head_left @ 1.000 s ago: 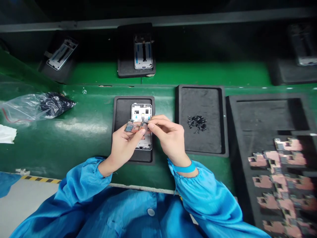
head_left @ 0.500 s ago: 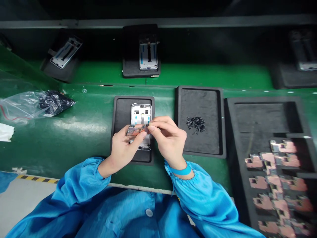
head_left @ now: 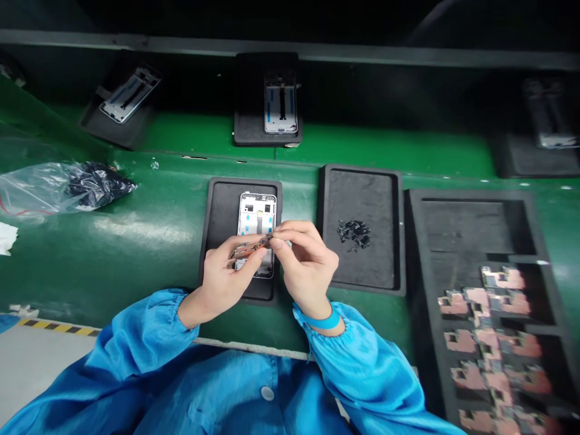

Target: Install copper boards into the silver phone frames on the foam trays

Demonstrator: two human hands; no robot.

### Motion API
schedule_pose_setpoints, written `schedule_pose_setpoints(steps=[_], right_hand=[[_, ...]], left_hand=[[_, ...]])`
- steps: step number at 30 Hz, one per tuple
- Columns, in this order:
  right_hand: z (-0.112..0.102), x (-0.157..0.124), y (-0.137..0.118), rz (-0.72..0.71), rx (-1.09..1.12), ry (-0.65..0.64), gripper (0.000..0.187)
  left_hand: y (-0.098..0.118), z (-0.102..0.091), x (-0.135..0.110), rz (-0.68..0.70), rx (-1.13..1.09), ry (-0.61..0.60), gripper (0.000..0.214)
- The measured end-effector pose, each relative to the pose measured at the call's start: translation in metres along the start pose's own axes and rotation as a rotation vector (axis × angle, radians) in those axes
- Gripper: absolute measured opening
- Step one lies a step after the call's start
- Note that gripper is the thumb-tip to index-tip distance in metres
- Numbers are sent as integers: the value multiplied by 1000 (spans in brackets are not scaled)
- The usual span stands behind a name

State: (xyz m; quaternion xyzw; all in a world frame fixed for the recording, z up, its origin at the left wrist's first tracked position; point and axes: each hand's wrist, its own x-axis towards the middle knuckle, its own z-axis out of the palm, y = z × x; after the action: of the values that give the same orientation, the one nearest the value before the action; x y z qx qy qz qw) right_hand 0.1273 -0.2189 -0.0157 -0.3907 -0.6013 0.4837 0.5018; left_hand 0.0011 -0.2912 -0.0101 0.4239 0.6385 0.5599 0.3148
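Observation:
Between the thumb and fingers of my left hand is a phone circuit board, tilted nearly edge-on to me. My right hand pinches at the board's right end with thumb and forefinger. Whether a small part sits in that pinch is hidden by the fingertips. Below both hands, an open phone frame with blue tabs lies in a black foam tray. To the right, a pile of small black pieces rests in a second black tray.
A compartmented black tray at the right holds several copper-coloured circuit boards. Along the back stand phone frames on black foam trays. At the left lies a clear plastic bag with black contents.
The circuit board has been tipped from showing its face to nearly edge-on. Both hands stay closed around it and have moved little. The camera view has shifted slightly.

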Motion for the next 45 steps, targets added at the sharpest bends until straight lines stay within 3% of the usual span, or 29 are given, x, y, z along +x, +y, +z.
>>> schedule_pose_setpoints(steps=[16, 23, 28, 33, 38, 45], right_hand=[[6, -5, -4, 5, 72, 24, 5], [7, -6, -6, 27, 128, 22, 10], [6, -2, -2, 191, 140, 16, 8], [4, -1, 0, 257, 153, 2, 9], [1, -4, 3, 412, 258, -14, 15], [0, -7, 12, 271, 273, -95, 21]], left_hand=[[5, 0, 1, 125, 56, 22, 18], [5, 0, 0, 171, 66, 36, 21], [5, -1, 0, 47, 84, 3, 18], [4, 0, 1, -28, 43, -30, 16], [7, 1, 5, -344, -310, -118, 25], [10, -2, 19, -608, -640, -182, 35]])
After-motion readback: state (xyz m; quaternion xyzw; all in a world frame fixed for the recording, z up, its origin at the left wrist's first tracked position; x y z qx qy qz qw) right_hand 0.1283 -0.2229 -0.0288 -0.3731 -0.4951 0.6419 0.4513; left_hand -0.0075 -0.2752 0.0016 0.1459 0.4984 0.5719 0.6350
